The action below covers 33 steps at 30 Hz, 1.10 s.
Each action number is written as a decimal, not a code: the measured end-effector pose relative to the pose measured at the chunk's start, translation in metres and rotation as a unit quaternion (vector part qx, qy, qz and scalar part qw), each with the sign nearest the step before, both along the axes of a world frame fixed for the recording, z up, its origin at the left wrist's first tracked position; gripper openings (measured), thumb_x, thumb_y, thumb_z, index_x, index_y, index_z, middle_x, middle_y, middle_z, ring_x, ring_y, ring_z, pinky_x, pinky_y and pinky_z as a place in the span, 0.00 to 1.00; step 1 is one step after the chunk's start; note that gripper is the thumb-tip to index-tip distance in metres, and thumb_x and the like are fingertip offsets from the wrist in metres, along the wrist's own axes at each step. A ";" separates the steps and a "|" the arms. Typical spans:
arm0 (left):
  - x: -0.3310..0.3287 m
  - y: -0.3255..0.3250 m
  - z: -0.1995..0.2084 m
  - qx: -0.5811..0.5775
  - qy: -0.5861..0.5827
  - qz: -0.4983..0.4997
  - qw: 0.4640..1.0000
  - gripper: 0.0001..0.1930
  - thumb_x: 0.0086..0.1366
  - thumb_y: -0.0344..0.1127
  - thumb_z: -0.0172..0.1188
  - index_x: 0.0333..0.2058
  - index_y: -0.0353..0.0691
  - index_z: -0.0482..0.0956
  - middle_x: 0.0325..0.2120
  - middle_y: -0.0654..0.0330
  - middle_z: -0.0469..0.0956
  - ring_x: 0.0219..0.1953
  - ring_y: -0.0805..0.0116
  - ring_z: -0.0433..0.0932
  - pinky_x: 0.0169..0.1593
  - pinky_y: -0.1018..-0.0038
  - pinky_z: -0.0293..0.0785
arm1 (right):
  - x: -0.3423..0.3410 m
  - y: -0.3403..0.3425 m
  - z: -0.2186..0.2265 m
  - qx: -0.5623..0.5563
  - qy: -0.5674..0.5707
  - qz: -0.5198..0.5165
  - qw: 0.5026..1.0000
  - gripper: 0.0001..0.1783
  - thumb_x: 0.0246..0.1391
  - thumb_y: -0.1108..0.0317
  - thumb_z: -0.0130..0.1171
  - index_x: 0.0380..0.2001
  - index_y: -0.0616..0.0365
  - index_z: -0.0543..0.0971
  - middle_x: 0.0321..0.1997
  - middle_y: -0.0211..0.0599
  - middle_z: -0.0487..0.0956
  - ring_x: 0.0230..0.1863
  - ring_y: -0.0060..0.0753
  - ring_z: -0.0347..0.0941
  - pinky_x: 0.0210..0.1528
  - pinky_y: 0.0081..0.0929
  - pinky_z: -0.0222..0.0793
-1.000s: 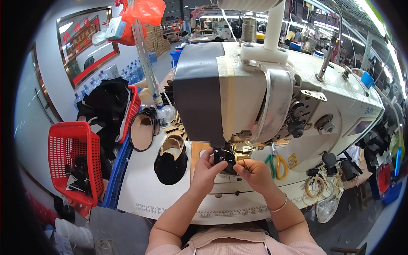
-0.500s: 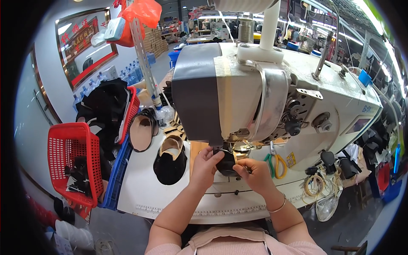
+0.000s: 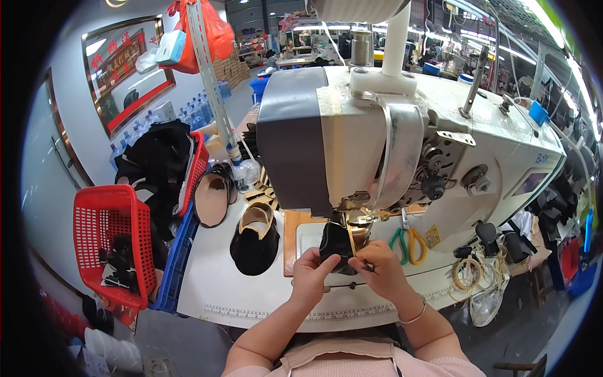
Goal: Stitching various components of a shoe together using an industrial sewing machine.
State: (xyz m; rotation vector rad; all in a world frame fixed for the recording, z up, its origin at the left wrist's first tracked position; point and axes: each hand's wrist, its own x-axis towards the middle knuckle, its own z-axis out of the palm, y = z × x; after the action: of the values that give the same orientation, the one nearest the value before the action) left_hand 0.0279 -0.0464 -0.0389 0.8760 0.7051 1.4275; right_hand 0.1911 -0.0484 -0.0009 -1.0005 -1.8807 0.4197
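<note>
A black shoe upper [image 3: 335,240] with a pale tan strip along its right edge sits under the head of a large white and grey sewing machine [image 3: 358,138]. My left hand [image 3: 309,269] pinches its near left edge between thumb and fingers. On the near right side my right hand [image 3: 381,265] is closed at the edge by the strip. Something small and dark shows between the right-hand fingers, too small to name. The needle area is partly hidden by the machine head.
Left of the machine lie a black shoe upper with tan lining [image 3: 254,242] and another one [image 3: 212,198]. Green and yellow-handled scissors [image 3: 408,244] rest to the right, near coiled tape [image 3: 465,274]. A red basket [image 3: 113,195] with black scraps stands far left.
My left hand has moved down toward me from beside the needle to the upper's near edge. The upper shows more of its black face; my right hand has shifted slightly nearer.
</note>
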 end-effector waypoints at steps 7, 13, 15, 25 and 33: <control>-0.001 0.006 0.011 -0.019 0.010 0.001 1.000 0.06 0.55 0.27 0.62 0.28 0.39 0.72 0.24 0.67 0.74 0.26 0.83 0.71 0.31 0.86 0.66 | -0.003 0.005 -0.004 -0.086 0.100 -0.013 0.991 0.07 0.44 0.71 0.65 0.24 0.61 0.77 0.19 0.29 0.72 0.21 0.20 0.64 0.25 0.17 0.60; -0.005 0.019 0.008 -0.038 -0.054 -0.022 0.998 0.07 0.55 0.27 0.62 0.30 0.39 0.72 0.25 0.66 0.75 0.27 0.81 0.72 0.31 0.85 0.68 | -0.007 0.010 -0.002 -0.201 0.134 -0.010 0.970 0.08 0.46 0.69 0.64 0.27 0.62 0.78 0.23 0.29 0.75 0.24 0.14 0.65 0.25 0.16 0.61; -0.005 0.019 0.005 -0.044 -0.061 -0.037 0.996 0.08 0.56 0.27 0.61 0.33 0.37 0.72 0.28 0.64 0.75 0.29 0.79 0.74 0.34 0.84 0.70 | -0.008 0.011 -0.005 -0.214 0.144 -0.012 0.966 0.08 0.46 0.68 0.64 0.27 0.62 0.78 0.24 0.31 0.76 0.24 0.16 0.67 0.26 0.16 0.62; 0.006 0.007 0.005 -0.011 -0.088 -0.095 0.992 0.13 0.61 0.26 0.53 0.44 0.35 0.64 0.38 0.59 0.73 0.37 0.75 0.74 0.41 0.81 0.70 | 0.015 -0.010 -0.010 0.132 -0.006 -0.160 0.978 0.17 0.44 0.61 0.63 0.37 0.56 0.76 0.29 0.32 0.71 0.26 0.33 0.65 0.26 0.25 0.62; 0.009 0.002 0.016 0.012 -0.077 -0.066 0.995 0.13 0.60 0.25 0.54 0.43 0.35 0.64 0.38 0.59 0.73 0.39 0.75 0.74 0.42 0.80 0.71 | 0.004 -0.003 -0.003 0.248 -0.132 -0.161 0.946 0.22 0.44 0.55 0.61 0.41 0.53 0.75 0.34 0.32 0.69 0.27 0.32 0.69 0.26 0.26 0.66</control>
State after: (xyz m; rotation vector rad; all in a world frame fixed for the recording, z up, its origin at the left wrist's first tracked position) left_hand 0.0373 -0.0446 -0.0233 0.8059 0.5054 1.3704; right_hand 0.1949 -0.0510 -0.0039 -1.0205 -1.8722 -0.3848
